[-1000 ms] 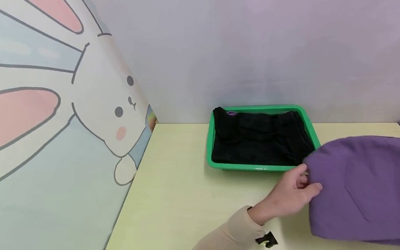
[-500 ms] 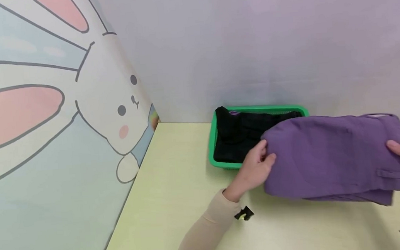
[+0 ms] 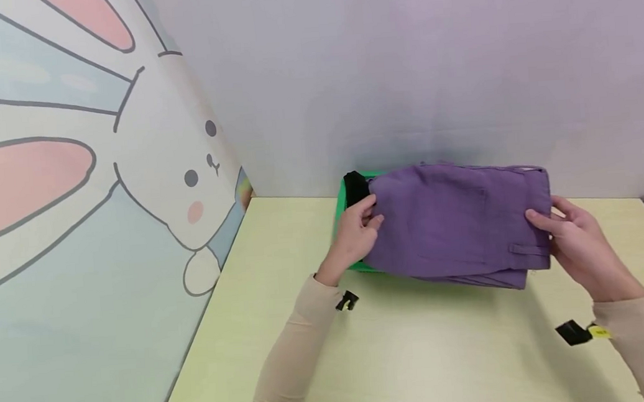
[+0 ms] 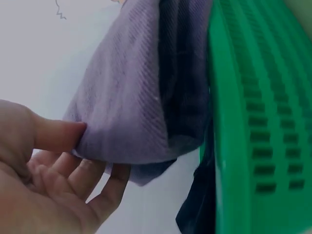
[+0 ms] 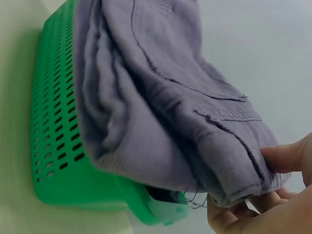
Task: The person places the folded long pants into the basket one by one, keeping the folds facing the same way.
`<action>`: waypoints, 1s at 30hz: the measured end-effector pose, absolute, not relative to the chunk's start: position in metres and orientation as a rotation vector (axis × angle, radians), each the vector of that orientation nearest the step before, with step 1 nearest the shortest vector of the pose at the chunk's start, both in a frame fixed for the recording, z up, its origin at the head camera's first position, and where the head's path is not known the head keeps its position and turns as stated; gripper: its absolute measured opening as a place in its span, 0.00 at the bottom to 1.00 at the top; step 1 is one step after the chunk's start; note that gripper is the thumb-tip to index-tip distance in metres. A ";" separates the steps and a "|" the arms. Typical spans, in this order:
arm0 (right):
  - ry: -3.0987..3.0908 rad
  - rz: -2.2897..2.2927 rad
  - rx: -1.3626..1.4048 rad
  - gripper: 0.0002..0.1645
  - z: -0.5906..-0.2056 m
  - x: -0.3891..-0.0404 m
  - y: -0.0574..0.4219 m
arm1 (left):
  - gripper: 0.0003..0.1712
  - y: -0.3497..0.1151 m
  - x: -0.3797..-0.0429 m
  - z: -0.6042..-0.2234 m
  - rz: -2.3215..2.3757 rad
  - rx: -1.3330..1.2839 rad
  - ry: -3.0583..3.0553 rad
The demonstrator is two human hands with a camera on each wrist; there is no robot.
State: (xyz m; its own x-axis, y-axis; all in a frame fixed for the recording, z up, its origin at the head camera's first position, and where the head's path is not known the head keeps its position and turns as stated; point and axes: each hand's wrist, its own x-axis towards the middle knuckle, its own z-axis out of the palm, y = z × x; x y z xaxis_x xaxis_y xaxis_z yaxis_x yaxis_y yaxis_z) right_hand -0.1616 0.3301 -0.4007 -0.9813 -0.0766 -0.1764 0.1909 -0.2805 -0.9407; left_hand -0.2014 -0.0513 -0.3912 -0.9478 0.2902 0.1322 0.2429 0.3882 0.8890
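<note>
A pair of folded purple trousers (image 3: 458, 222), with a belt loop and a pocket showing, is held level over the green plastic basket (image 4: 234, 146). My left hand (image 3: 354, 236) pinches their left edge between thumb and fingers. At the waistband end, my right hand (image 3: 580, 245) grips the cloth, thumb on top and fingers underneath. Below the trousers, the basket is mostly hidden in the head view. A bit of black folded clothing (image 3: 356, 188) shows at its left end. In the right wrist view, the folded layers (image 5: 131, 126) overhang the basket's slotted side.
The basket stands on a pale yellow-green table (image 3: 422, 356), close against a plain light wall (image 3: 402, 64). To the left is a wall panel with a cartoon rabbit (image 3: 167, 156). Black tabs (image 3: 573, 333) stick out at both sleeves.
Both hands have carried the trousers leftward from the right side of the table to over the basket, covering most of it. My right hand has come into the head view.
</note>
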 end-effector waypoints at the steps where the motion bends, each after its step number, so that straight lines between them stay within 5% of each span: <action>1: 1.809 -2.368 0.138 0.20 -0.403 -0.165 0.326 | 0.30 -0.055 -0.205 -0.391 1.616 0.506 2.614; 5: 2.122 -2.138 0.146 0.23 -0.413 -0.179 0.312 | 0.30 -0.068 -0.219 -0.399 1.484 0.517 2.711; 10: 2.507 -1.619 0.154 0.45 -0.418 -0.189 0.300 | 0.31 -0.078 -0.233 -0.415 1.302 0.481 2.623; 15: 2.566 -1.423 0.110 0.51 -0.412 -0.195 0.295 | 0.28 -0.081 -0.250 -0.414 1.204 0.377 2.468; 22: 2.558 -1.348 0.115 0.51 -0.409 -0.201 0.291 | 0.45 -0.074 -0.279 -0.407 1.098 0.114 2.366; 30: 2.553 -1.424 0.091 0.48 -0.403 -0.200 0.284 | 0.15 -0.070 -0.278 -0.409 1.233 0.148 2.468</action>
State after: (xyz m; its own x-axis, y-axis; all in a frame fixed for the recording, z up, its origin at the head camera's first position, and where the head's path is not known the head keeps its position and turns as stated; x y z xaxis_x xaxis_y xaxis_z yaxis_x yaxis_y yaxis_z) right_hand -0.2004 0.2840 -0.4027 -0.9748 -0.0508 -0.2173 0.1582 0.5295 -0.8334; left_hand -0.2776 -0.0697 -0.4092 -0.9238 0.2571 -0.2837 -0.0725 0.6102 0.7889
